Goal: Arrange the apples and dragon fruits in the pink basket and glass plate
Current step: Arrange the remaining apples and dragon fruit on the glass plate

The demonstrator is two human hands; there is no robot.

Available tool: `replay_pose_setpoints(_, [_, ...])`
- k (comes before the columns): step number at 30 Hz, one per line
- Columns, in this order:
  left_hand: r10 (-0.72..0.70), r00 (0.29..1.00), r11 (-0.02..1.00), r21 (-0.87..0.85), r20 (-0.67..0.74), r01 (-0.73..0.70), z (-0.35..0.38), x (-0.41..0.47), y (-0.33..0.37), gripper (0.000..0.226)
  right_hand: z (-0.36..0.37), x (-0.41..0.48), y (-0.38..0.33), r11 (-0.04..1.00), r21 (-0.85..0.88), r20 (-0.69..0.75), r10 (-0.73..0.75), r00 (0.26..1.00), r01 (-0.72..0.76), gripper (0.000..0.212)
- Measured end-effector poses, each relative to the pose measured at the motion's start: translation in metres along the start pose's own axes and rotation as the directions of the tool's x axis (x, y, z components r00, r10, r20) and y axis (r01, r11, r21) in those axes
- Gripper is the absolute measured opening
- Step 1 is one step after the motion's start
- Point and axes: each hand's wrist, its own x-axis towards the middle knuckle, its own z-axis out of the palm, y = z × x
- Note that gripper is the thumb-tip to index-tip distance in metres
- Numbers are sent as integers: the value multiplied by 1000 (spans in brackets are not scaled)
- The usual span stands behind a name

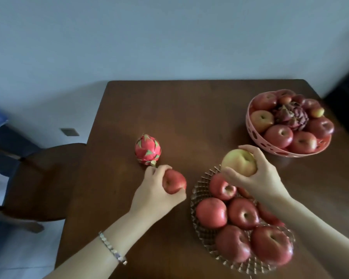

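My left hand (152,195) grips a red apple (174,181) just left of the glass plate (199,190). My right hand (256,174) holds a yellow-green apple (238,161) above the plate's far rim. The plate carries several red apples (243,213). A pink dragon fruit (147,149) lies alone on the table, just beyond my left hand. At the back right, the pink basket (254,135) is filled with several red apples (279,135) around a dark dragon fruit (291,115).
The brown wooden table (189,109) stands against a pale wall. A dark wooden chair (38,178) sits at its left side. A dark object (347,103) is at the far right edge.
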Motion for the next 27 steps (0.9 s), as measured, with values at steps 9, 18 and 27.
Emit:
replay_pose_setpoints(9, [125,982,983,118,141,-143,71,-52,66,78,-2,-10,65,980,-127,184,-130,974,155,70])
replay_pose_setpoints(18, [58,990,980,182,130,-82,114,-59,86,58,-13,-5,84,956,-212,370,-113,922,202,50])
replay_pose_setpoints(27, [-42,994,998,-32,98,46,130,-56,90,59,-19,-7,83,983,-129,400,-73,914,134,56])
